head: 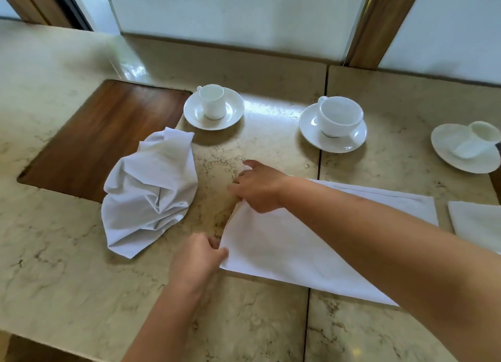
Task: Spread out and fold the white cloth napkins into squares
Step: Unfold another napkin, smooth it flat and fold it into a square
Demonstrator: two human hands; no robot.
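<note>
a: head view: which step?
b: folding. left hand [196,256] and right hand [257,188] each pinch the flat napkin [284,248]'s left edge on the table [67,266].
a: next?
b: probably carry that edge rightward, corners aligned. the crumpled napkin [149,193] waits beside it.

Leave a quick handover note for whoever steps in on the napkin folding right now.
Left hand pinches the near left corner of the flat napkin; right hand grips its far left corner.
That napkin lies spread on the marble table, not yet a square.
Crumpled napkin sits to the left, untouched.
A folded napkin lies at the right edge.
Left: fold the flat one, then spread and fold the crumpled one.
</note>
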